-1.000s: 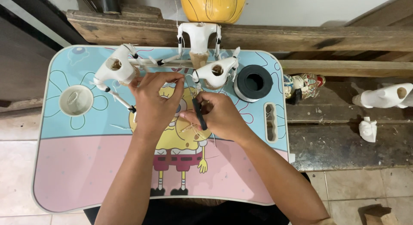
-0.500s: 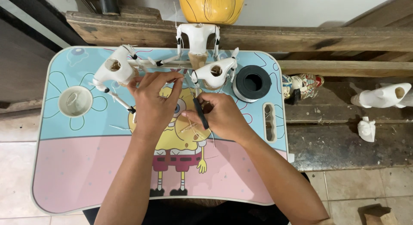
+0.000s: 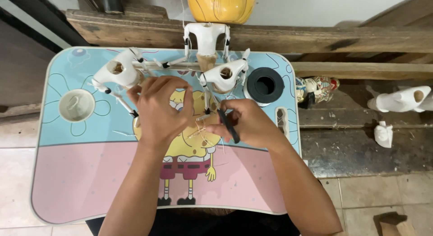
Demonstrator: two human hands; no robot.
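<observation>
Near the tabletop's [image 3: 90, 182] middle, both hands meet over the printed cartoon figure. The left hand [image 3: 160, 107] is curled, fingertips pressed together on something thin; what exactly it pinches is hidden under the fingers. The right hand [image 3: 246, 123] grips a black tool [image 3: 228, 125], seemingly small pliers, closed around its handle, with the tip aimed at pale thread [image 3: 205, 130] that runs between the two hands. Loose fibres lie on the tabletop just below them.

Just beyond the hands, a white puppet torso [image 3: 223, 76] stands close to the right hand, its thin jointed limb reaching down toward the tool. Another white torso [image 3: 118, 73] lies toward the far left corner, limbs splayed. A white cup [image 3: 76, 105] sits near the left edge, a black tape roll [image 3: 265, 85] near the far right edge. A third torso [image 3: 206, 37] leans at the far edge against a wooden beam [image 3: 338, 37].

Risk, as I judge it: the thread is fine and taut, so a hard pull with the tool could snap it or tip the nearby torso, and the crowded limbs could snag the thread.
</observation>
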